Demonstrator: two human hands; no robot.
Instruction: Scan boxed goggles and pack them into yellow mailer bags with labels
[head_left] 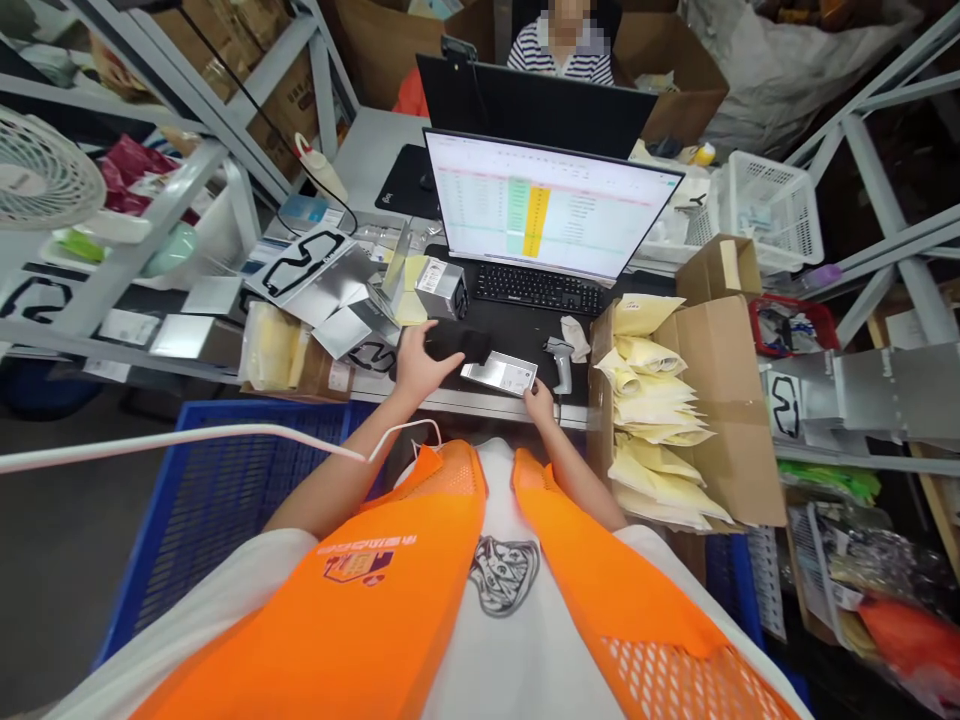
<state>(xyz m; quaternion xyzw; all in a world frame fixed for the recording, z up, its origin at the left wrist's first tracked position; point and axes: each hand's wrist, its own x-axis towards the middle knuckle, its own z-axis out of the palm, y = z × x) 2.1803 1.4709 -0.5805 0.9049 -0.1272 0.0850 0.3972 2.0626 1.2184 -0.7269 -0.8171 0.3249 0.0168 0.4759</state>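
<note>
My left hand (421, 368) is over the desk's front edge with thumb and fingers spread apart. Just right of its thumb is a small dark item (474, 346), whose kind I cannot make out against the black mat. My right hand (538, 402) pinches the near right corner of a flat silver box (501, 372) with a printed label. The box's far left end meets the dark item. A grey handheld barcode scanner (559, 364) lies to the right of the box. Behind my left hand stands a small silver carton (442, 289) with a white label.
A monitor (555, 205) and black keyboard (536, 290) stand behind. At the right, a cardboard box (720, 400) holds several yellow padded envelopes (660, 420). Silver boxes (322, 280) pile up at the left. A white cable crosses before my left forearm. Someone in a striped top sits opposite.
</note>
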